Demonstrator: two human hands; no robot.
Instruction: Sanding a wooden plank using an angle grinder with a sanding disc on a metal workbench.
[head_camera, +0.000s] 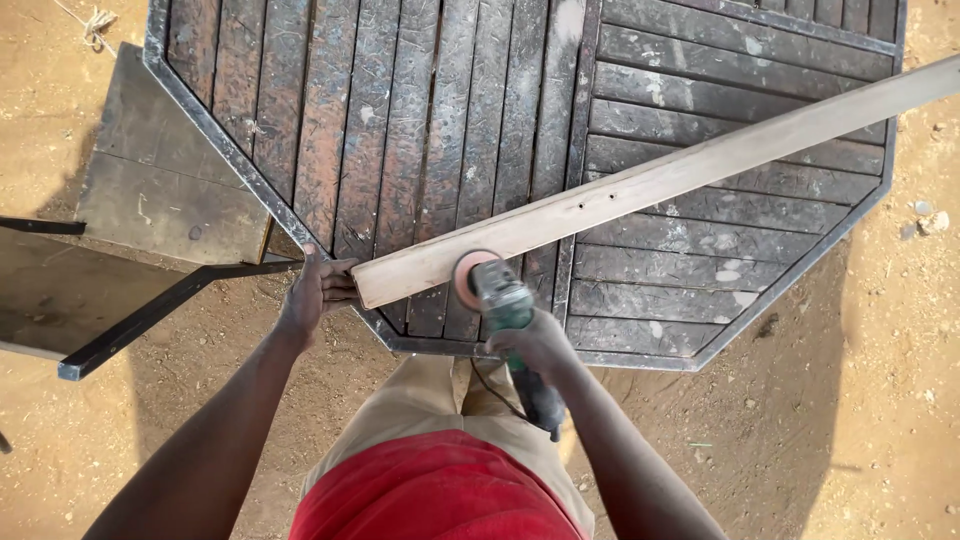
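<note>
Lighting: strong daylight, warm cast. Shadows: hard-edged, dark; a broad patch on the sandy ground (800, 420) at lower right, another under the dark bench (60, 290) at left. Glare: mild on the pale plank (660, 180). Focus: sharp throughout. Edges: slight wide-angle stretch.

Pale matt wood plank (650, 185), weathered rough slatted tabletop (420, 110), dark metal frame (215, 135)
</note>
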